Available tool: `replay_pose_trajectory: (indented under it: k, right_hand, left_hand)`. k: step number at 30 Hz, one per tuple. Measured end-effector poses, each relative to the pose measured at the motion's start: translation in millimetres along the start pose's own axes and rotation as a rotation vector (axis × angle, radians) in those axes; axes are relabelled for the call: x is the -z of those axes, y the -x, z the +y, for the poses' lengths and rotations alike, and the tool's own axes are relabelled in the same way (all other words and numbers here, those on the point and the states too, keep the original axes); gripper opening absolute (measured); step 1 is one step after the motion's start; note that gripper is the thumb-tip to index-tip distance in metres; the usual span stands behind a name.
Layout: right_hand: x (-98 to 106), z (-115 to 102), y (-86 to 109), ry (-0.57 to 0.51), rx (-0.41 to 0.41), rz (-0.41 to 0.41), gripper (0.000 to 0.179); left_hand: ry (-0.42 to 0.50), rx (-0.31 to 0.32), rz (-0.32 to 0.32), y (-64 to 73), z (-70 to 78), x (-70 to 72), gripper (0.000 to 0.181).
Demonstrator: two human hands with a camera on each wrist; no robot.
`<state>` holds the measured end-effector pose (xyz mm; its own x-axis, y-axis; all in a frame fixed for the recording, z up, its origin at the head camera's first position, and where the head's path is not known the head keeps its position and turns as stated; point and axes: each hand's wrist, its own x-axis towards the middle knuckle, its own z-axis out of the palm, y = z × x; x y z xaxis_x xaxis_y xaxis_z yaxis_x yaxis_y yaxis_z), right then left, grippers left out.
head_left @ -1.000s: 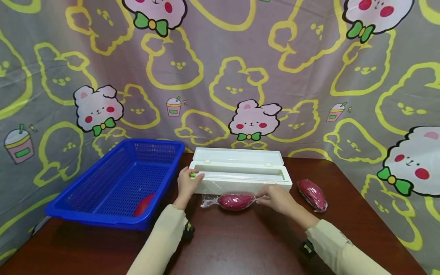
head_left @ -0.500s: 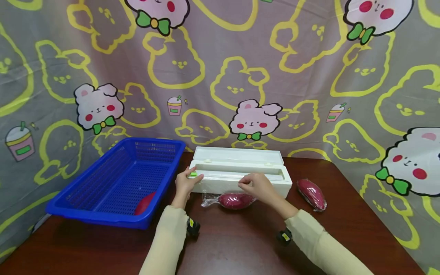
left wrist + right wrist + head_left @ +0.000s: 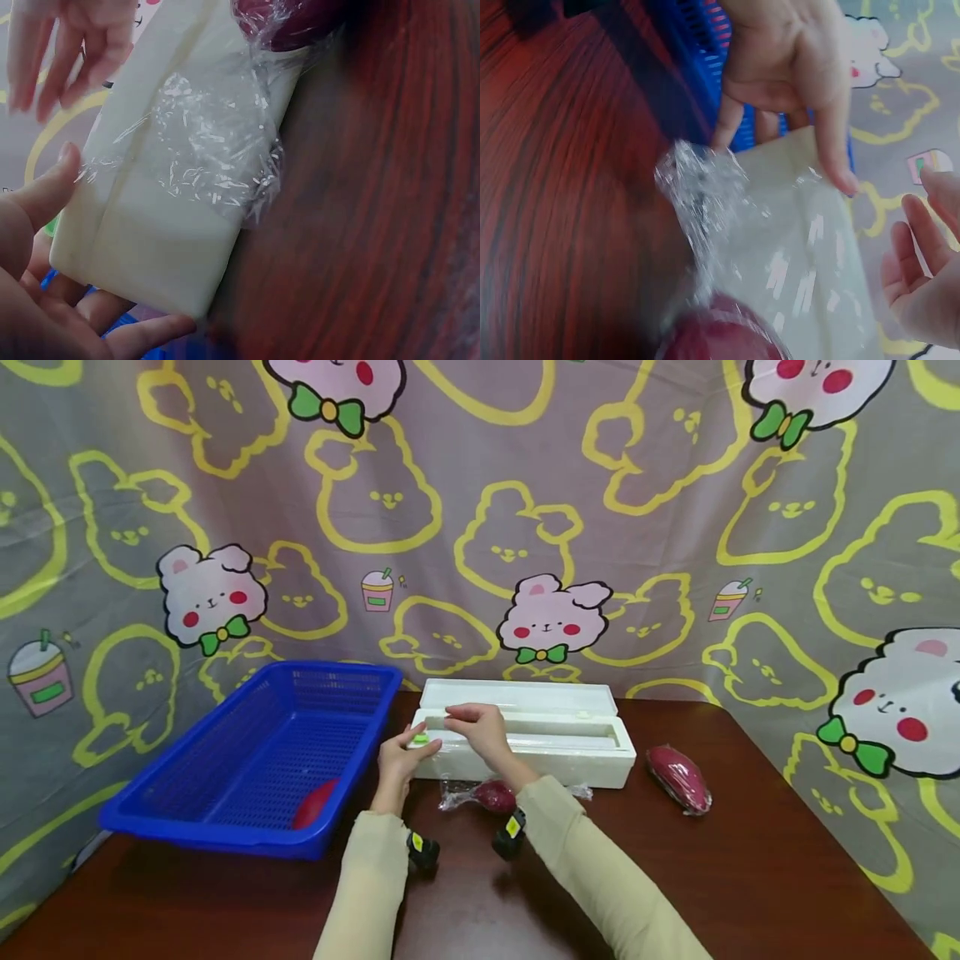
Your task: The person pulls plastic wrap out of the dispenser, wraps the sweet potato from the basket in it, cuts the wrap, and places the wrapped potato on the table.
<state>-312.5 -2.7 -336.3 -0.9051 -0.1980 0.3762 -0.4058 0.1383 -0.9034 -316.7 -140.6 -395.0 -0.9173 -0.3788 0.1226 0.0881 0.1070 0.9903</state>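
Note:
A long white cling film dispenser (image 3: 555, 765) lies on the table with its lid (image 3: 555, 695) raised at the back. My left hand (image 3: 395, 763) holds its left end, thumb on the top edge beside a green slider (image 3: 421, 739) and fingers around the end. My right hand (image 3: 486, 733) hovers over the dispenser's left part, fingers loosely bent and holding nothing. Along the dispenser's front lies a dark-red, sweet-potato-shaped piece (image 3: 495, 797) in clear film, partly hidden by my right wrist. Crumpled film (image 3: 217, 142) runs from it across the dispenser's front.
At the left stands a blue plastic basket (image 3: 225, 841) with a red piece (image 3: 315, 804) inside. A second film-wrapped dark-red piece (image 3: 678, 779) lies on the table at the right. A patterned curtain (image 3: 450, 527) hangs behind the table.
My right hand has let go of the twisted film at the wrapped piece's right end and moved left and up over the dispenser. My left hand stays at the dispenser's left end.

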Motion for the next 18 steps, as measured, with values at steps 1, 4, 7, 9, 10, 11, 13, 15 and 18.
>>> replay_pose_trajectory:
  k: [1, 4, 7, 9, 10, 11, 13, 15, 18]
  right_hand:
    - [-5, 6, -4.1, -0.012, -0.018, 0.01, 0.023]
    - [-17, 25, -13.3, -0.009, -0.05, 0.023, 0.024]
    - [-26, 36, -17.6, 0.068, -0.07, 0.02, 0.024]
    - [-29, 36, -17.0, 0.146, -0.068, 0.018, 0.025]
    - [-30, 36, -16.9, 0.196, -0.062, 0.016, 0.024]
    - [-31, 36, -16.6, 0.246, -0.065, 0.016, 0.024]
    - [-33, 35, -16.7, 0.325, -0.067, 0.016, 0.023]
    - [-35, 35, -16.5, 0.396, -0.082, 0.008, 0.022]
    - [-35, 32, -17.2, 0.469, -0.119, -0.006, 0.019]
  left_hand:
    - [0.003, 0.006, 0.0, 0.0, 0.0, -0.6, 0.048]
    - [-0.012, 0.01, 0.014, 0.4, -0.3, -1.5, 0.048]
    - [-0.019, 0.02, 0.023, 0.5, -1.1, -1.2, 0.047]
    - [-0.013, 0.026, 0.028, 0.3, -1.4, -1.7, 0.047]
    - [-0.011, 0.027, 0.03, 0.1, -1.4, -1.9, 0.047]
    - [-0.008, 0.029, 0.031, -0.1, -1.2, -2.1, 0.047]
    - [-0.006, 0.033, 0.039, 0.1, -1.2, -1.9, 0.047]
    - [-0.003, 0.036, 0.043, 0.2, -2.0, -1.5, 0.047]
    - [0.001, 0.034, 0.04, 0.0, -2.1, -2.5, 0.047]
